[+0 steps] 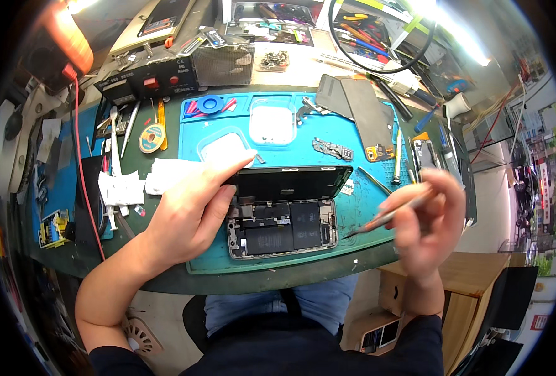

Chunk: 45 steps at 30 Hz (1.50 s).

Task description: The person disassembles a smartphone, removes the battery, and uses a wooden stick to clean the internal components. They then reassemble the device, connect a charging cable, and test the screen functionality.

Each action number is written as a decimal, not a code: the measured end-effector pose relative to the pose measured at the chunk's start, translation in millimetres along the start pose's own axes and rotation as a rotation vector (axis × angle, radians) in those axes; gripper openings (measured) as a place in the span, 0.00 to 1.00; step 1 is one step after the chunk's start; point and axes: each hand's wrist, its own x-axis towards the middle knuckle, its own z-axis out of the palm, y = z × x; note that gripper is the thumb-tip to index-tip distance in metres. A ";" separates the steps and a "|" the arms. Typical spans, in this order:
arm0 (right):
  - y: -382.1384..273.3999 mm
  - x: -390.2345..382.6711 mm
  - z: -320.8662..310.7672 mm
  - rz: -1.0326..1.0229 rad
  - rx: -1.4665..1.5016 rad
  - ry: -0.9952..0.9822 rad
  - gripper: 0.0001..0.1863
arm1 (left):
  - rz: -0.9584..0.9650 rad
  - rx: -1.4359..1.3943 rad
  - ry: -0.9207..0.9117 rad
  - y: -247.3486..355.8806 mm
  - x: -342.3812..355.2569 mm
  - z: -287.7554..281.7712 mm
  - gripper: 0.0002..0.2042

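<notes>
An opened smartphone (270,240) lies on a blue work mat (221,266), its battery and inner parts facing up. Along its far side the phone's screen (288,185) stands tilted up, black inner face toward me. My left hand (187,210) pinches the left end of that screen between thumb and fingers. To the right of the phone, my right hand (428,225) grips a slim pen-like tool (381,220), blurred by motion. The tool's dark thin tip hovers by the phone's lower right corner, seemingly apart from it; its exact kind is unclear.
Beyond the screen sit two clear trays (273,123), a small metal phone part (332,149) and detached screens (366,109). Tweezers (374,180) lie near my right hand. A solder wire spool (152,138) and white tissue (121,189) are at left; a black power unit (146,81) stands behind.
</notes>
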 end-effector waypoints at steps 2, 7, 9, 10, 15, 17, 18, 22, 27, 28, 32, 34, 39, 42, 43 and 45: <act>4.8 11.7 17.0 -0.310 -0.068 -0.156 0.26 | -0.029 -0.007 -0.030 1.5 0.2 -1.1 0.25; 14.2 30.3 55.2 -0.564 -0.093 -0.204 0.24 | 0.008 -0.030 0.004 -0.3 0.5 1.5 0.26; 23.1 26.7 57.5 -0.561 -0.145 -0.246 0.26 | -0.016 -0.050 -0.028 1.2 -0.6 -0.8 0.26; 24.8 25.6 57.1 -0.544 -0.138 -0.255 0.25 | -0.016 -0.056 -0.022 0.7 -1.1 0.0 0.27; 28.3 21.1 56.9 -0.485 -0.094 -0.229 0.21 | -0.024 -0.064 -0.030 0.3 -0.9 1.6 0.28; 28.0 20.5 57.5 -0.471 -0.077 -0.216 0.19 | -0.021 -0.055 -0.032 0.5 -0.8 1.2 0.28; 27.8 20.8 57.3 -0.468 -0.080 -0.216 0.19 | -0.020 -0.050 -0.032 0.7 -0.9 0.8 0.28; 29.8 21.0 56.5 -0.461 -0.088 -0.227 0.19 | -0.030 -0.058 -0.035 1.4 -0.7 0.6 0.28; 31.6 21.8 56.5 -0.462 -0.083 -0.237 0.21 | -0.033 -0.087 -0.034 0.3 -0.3 1.3 0.29; 31.7 22.0 55.9 -0.468 -0.097 -0.245 0.23 | -0.032 -0.092 -0.034 0.2 -0.2 1.3 0.29; 31.9 23.7 57.3 -0.467 -0.098 -0.269 0.23 | -0.048 -0.105 -0.039 0.0 -1.0 0.3 0.29; 30.9 24.8 55.1 -0.461 -0.103 -0.284 0.23 | -0.050 -0.103 -0.042 0.8 -0.1 0.6 0.29; 32.4 27.9 58.7 -0.464 0.054 -0.269 0.21 | -0.063 -0.087 -0.045 0.9 -0.5 0.7 0.28; 23.5 33.1 54.9 -0.475 -0.012 -0.256 0.20 | -0.069 -0.082 -0.032 1.2 -0.3 1.4 0.28; 20.7 30.4 48.5 -0.443 -0.055 -0.300 0.19 | -0.066 -0.079 -0.026 1.2 -0.4 1.3 0.28; 10.0 28.2 45.4 -0.352 -0.088 -0.344 0.17 | -0.056 -0.076 -0.016 0.9 0.5 1.3 0.27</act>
